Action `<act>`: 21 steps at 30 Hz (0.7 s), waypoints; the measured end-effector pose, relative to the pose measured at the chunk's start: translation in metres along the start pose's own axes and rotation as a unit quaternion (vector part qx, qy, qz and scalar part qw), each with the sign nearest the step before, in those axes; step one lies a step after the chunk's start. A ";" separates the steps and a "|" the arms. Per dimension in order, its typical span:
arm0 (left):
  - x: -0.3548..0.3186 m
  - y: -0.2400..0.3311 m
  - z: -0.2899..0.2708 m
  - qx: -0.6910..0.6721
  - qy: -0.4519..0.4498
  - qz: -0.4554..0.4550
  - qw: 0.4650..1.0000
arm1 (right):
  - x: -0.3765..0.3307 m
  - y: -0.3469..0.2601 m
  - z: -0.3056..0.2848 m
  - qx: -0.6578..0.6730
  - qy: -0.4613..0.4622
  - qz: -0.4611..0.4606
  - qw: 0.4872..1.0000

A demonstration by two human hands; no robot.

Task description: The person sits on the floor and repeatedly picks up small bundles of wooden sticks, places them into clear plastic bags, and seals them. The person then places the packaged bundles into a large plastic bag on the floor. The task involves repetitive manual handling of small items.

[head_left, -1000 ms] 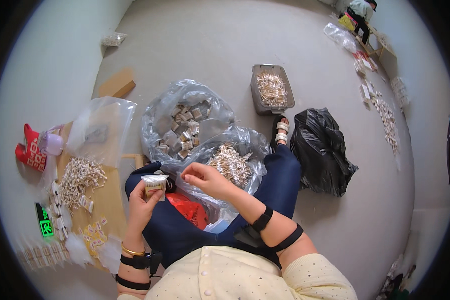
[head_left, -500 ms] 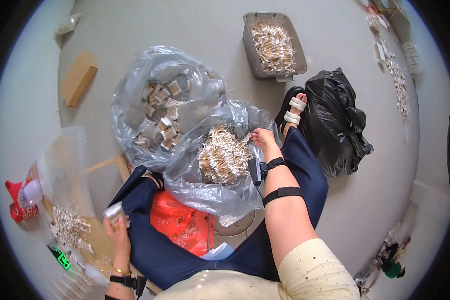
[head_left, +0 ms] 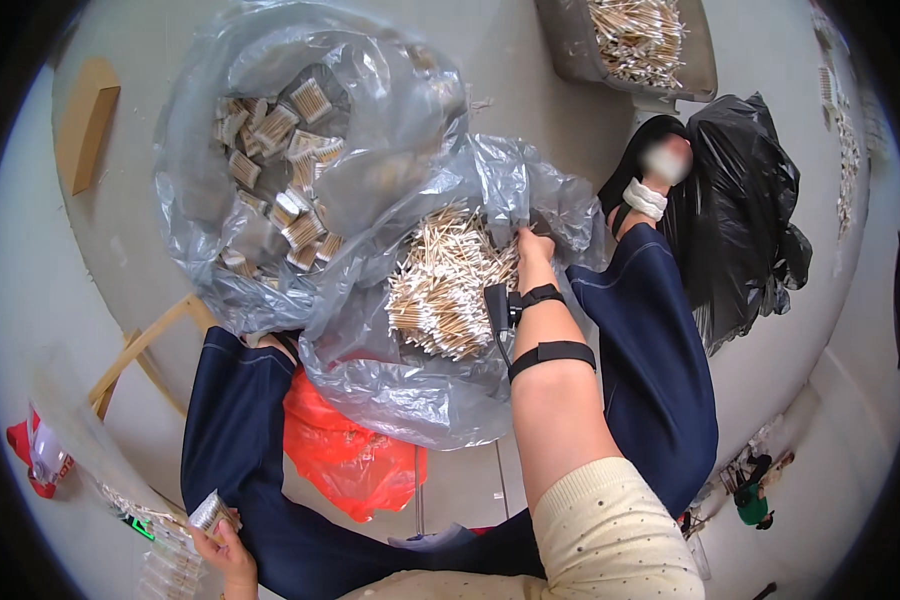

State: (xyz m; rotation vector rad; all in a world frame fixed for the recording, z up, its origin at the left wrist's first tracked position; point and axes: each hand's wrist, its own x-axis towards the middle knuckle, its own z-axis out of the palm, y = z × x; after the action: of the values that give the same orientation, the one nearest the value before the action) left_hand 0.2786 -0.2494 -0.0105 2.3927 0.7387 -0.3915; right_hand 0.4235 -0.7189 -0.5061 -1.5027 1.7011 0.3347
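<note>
My left hand [head_left: 228, 553] is at the lower left beside my thigh, its fingers closed round a small clear pack of cotton swabs [head_left: 210, 512]. In front of me a translucent plastic bag [head_left: 400, 395] lies open, with a heap of loose cotton swabs [head_left: 450, 290] in it. My right hand [head_left: 537, 246] reaches to the right side of this heap, against the bag's wall. Its fingers are curled in; whatever they grip is hidden. Farther left, a second clear bag [head_left: 195, 190] contains several filled swab packs [head_left: 305, 230].
A grey bin [head_left: 568, 55] of loose swabs stands at the far right, above a black plastic bag [head_left: 735, 200] by my foot. A red bag [head_left: 340, 450] lies between my legs. At left are a cardboard box [head_left: 88, 125] and a wooden frame [head_left: 145, 350].
The view has shifted, bringing the bags nearer. My right hand has gone farther along the heap's right side and its fingers have curled. My left hand still holds the pack, lower in view.
</note>
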 end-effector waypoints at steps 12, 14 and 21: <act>0.003 0.004 0.010 -0.016 0.020 0.022 0.999 | -0.037 0.064 -0.040 0.135 -0.080 -0.071 0.985; 0.005 0.000 0.012 -0.027 0.021 0.023 0.999 | -0.058 0.077 -0.049 0.156 -0.087 -0.074 0.981; 0.004 0.005 0.014 -0.031 0.015 0.026 0.999 | -0.123 0.102 -0.047 0.206 -0.076 -0.134 0.966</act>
State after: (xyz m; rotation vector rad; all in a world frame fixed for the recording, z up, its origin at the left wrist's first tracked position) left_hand 0.2835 -0.2598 -0.0211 2.3582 0.6912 -0.3069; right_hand 0.3050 -0.6386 -0.4201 -1.3341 1.3253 -0.0492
